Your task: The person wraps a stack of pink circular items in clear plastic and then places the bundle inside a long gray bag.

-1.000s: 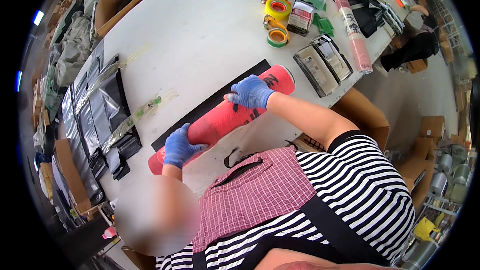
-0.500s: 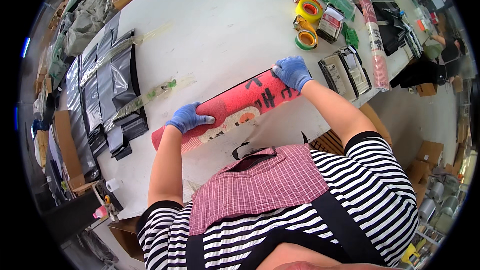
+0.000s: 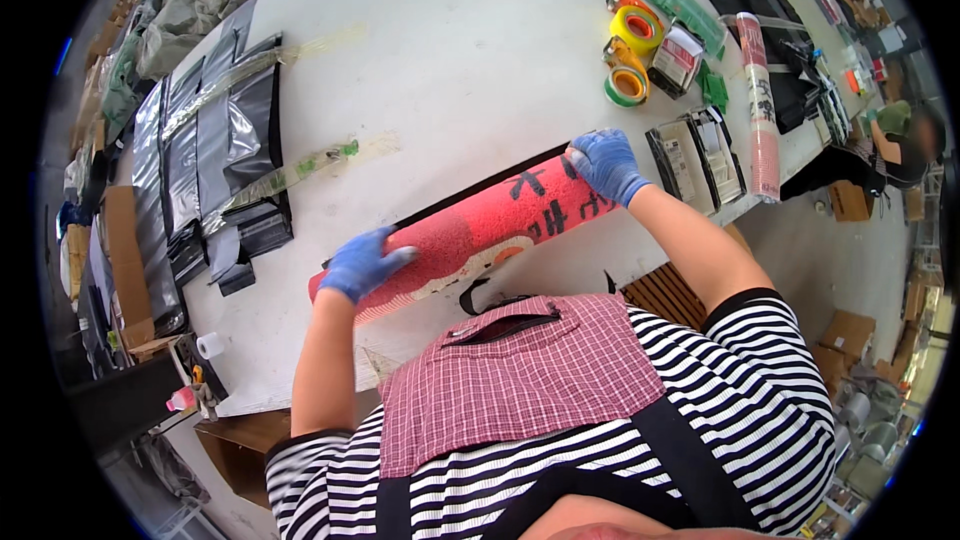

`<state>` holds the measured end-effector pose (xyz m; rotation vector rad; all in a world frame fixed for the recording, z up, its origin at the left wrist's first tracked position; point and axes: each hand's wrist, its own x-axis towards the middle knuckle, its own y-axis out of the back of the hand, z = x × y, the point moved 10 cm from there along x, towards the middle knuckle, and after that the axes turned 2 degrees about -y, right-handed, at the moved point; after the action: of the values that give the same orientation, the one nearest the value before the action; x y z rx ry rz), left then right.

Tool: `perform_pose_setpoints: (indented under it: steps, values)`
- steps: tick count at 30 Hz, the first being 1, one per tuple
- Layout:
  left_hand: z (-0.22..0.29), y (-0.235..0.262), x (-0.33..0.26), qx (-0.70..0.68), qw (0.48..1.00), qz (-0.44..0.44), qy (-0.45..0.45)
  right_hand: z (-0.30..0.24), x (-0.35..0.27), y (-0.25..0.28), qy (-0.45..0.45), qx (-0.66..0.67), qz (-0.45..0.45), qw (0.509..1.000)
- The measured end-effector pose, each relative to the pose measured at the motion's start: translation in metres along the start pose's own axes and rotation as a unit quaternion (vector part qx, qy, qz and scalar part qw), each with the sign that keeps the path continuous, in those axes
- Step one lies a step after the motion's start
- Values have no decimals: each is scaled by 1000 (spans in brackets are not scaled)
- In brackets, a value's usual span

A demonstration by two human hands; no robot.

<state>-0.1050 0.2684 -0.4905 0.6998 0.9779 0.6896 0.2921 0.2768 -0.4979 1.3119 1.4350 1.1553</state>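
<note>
A rolled red mat (image 3: 450,230) with black lettering and a cream-and-orange pattern lies slantwise near the front edge of the white table. Along its far side runs a strip of black backing. My left hand (image 3: 362,265), in a blue glove, grips the roll close to its left end, thumb stretched along the top. At the other end my right hand (image 3: 607,162), gloved alike, has its fingers curled over the roll. Both palms are hidden, as is the roll's underside.
Black plastic sheets (image 3: 225,150) with clear tape strips lie at the left of the table (image 3: 430,60). Tape dispensers (image 3: 630,70), small boxes (image 3: 676,62) and an open tray (image 3: 695,160) stand at the right. Beyond lies another wrapped roll (image 3: 759,110). A person (image 3: 900,140) is at far right.
The roll has turned toward me, and more black backing shows behind it. My left hand has slid toward the left end; my right hand has shifted slightly right. The view has moved a little.
</note>
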Motion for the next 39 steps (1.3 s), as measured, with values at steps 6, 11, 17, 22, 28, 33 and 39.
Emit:
perform_pose_setpoints:
  steps: [6,11,17,22,28,33,39]
  values:
    - [-70,-15,-32,81,982,169,33,0,-18,13,11,39,120,992]
    - [-66,-3,-29,107,959,261,20,7,-15,11,2,33,121,992]
    - [-65,-1,-31,103,967,227,53,5,-14,16,9,41,150,988]
    - [-65,17,-36,71,955,288,-17,13,-6,26,13,141,143,980]
    - [-16,29,-114,106,874,473,-33,-33,-43,94,56,138,282,948]
    - [-31,-43,-96,125,897,419,63,-45,-67,2,37,-16,192,981]
    - [-29,-23,-100,83,903,419,46,-24,-70,27,44,55,234,970]
